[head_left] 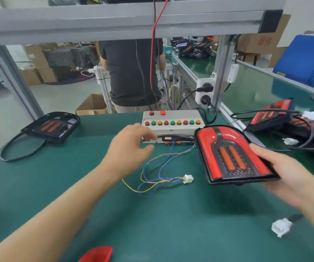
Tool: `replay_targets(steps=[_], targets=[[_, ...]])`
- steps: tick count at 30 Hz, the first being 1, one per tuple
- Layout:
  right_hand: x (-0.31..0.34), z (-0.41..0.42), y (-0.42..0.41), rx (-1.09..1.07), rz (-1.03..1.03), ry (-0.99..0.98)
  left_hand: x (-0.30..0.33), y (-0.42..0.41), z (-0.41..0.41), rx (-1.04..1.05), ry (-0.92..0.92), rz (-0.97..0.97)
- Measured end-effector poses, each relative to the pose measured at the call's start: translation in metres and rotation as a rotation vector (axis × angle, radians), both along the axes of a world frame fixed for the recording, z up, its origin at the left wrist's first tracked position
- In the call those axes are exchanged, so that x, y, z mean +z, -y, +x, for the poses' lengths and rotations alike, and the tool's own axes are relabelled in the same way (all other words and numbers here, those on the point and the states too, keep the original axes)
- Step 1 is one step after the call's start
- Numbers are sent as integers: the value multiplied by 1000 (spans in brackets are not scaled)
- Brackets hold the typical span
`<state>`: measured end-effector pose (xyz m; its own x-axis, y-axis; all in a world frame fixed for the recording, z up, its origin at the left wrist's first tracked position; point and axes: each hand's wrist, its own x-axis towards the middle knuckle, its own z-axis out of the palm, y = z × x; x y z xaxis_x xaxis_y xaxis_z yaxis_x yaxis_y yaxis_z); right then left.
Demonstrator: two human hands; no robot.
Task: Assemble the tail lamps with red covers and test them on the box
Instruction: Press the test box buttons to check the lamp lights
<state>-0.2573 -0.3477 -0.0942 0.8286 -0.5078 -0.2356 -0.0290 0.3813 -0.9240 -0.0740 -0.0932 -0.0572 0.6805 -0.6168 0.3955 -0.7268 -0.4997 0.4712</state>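
Note:
My right hand grips a tail lamp with a red cover by its right edge, tilted just above the green mat. My left hand reaches toward the front of the grey test box, fingers apart, fingertips at a black connector plugged into the box's front. Rows of red, green and orange buttons top the box; one red button at the back glows. A second lamp base without cover lies at the far left with its black cable looped. A loose red cover shows at the bottom edge.
Thin blue and orange wires end in a white plug mid-mat. Another white plug lies at lower right. Finished lamps and cables pile at the right. A person in a dark shirt stands behind the bench. An aluminium frame spans overhead.

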Motion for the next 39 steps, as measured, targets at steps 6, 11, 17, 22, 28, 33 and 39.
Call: replay_targets(steps=[6, 11, 17, 22, 28, 33, 39], targets=[[-17, -16, 15, -69, 46, -104, 7, -99, 54, 376, -153, 977], [-18, -10, 8, -88, 84, -143, -18, -119, 66, 298, -421, 965], [-13, -1, 6, -77, -78, -260, -25, -102, 71, 395, -243, 609], [1, 5, -1, -238, -959, -489, -15, -73, 59, 331, -161, -51], [25, 21, -66, -75, -1451, -30, 1, -33, 34, 31, -833, -649], [24, 33, -121, 254, -1236, 162, -2, 0, 5, 58, -1077, -825], [19, 43, -130, 71, -269, 186, -15, 19, -26, 129, -1330, -947]])
